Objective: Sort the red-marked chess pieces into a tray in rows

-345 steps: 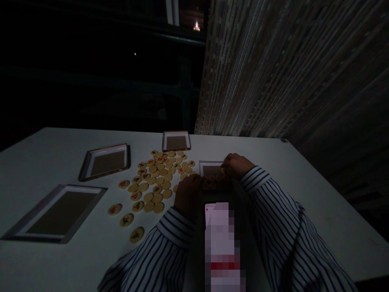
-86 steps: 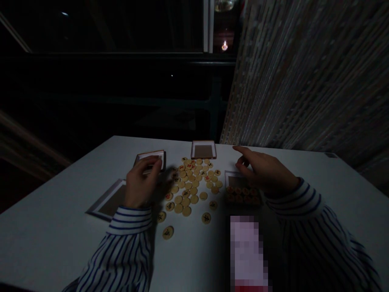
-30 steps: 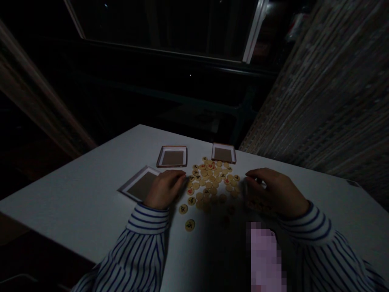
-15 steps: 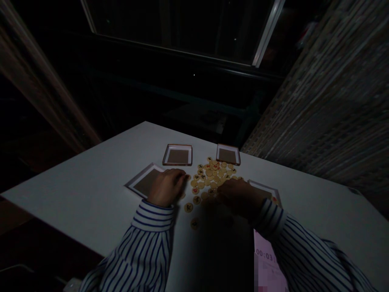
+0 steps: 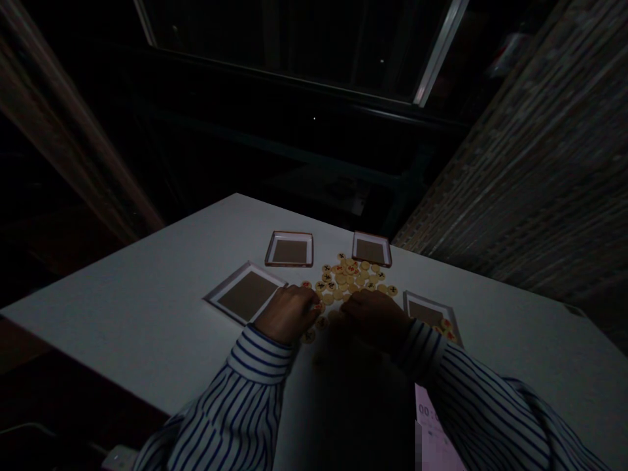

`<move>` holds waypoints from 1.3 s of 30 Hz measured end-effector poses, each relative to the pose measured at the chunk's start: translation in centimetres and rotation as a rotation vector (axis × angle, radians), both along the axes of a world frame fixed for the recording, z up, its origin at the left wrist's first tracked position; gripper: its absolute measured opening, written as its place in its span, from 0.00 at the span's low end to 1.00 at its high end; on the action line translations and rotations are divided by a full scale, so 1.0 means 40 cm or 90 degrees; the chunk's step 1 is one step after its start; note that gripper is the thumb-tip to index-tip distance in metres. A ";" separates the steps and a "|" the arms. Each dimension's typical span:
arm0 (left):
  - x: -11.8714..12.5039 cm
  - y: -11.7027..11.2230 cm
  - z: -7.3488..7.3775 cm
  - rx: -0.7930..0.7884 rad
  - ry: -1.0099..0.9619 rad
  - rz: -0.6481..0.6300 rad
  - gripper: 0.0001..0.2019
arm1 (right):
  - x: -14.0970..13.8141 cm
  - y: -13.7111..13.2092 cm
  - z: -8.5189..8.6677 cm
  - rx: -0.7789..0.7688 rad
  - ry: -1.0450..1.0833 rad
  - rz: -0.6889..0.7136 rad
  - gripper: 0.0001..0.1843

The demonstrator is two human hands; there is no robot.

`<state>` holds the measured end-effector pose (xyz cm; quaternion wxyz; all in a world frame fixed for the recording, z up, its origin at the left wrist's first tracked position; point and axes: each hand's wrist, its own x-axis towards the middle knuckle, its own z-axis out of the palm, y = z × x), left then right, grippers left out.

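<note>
Loose round Chinese chess pieces [image 5: 341,279], marked in red or black or showing plain faces, lie in a pile on the white table. My left hand [image 5: 288,315] is at the pile's near left edge. Its thumb and fingers close on a red-marked Chinese chess piece [image 5: 319,307]; whether it is lifted cannot be seen. My right hand [image 5: 375,318] rests against the near right side of the pile, fingers curled down and their tips hidden. Beside my left hand lies a grey-bottomed tray [image 5: 248,294]. Past my right hand, another tray [image 5: 426,313] holds several red-marked pieces [image 5: 447,329].
Two smaller trays, a left one [image 5: 289,251] and a right one [image 5: 371,250], stand behind the pile. A lit screen showing a timer [image 5: 432,432] lies by my right forearm. A curtain [image 5: 520,170] hangs beyond the table's [image 5: 147,314] right side. The room is dark.
My left hand has moved right and slightly down, from a red piece at the pile's left edge to another nearer one. My right hand has shifted slightly left, its fingers still curled.
</note>
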<state>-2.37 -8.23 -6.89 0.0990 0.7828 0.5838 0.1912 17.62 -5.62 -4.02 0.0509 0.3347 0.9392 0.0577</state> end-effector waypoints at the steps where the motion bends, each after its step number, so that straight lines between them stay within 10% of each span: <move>1: 0.001 -0.001 0.000 0.001 0.008 -0.013 0.10 | -0.001 0.000 0.001 -0.002 -0.001 -0.001 0.17; 39: 0.025 0.000 0.016 -0.017 0.114 -0.021 0.08 | 0.003 -0.006 0.001 0.006 0.011 -0.006 0.15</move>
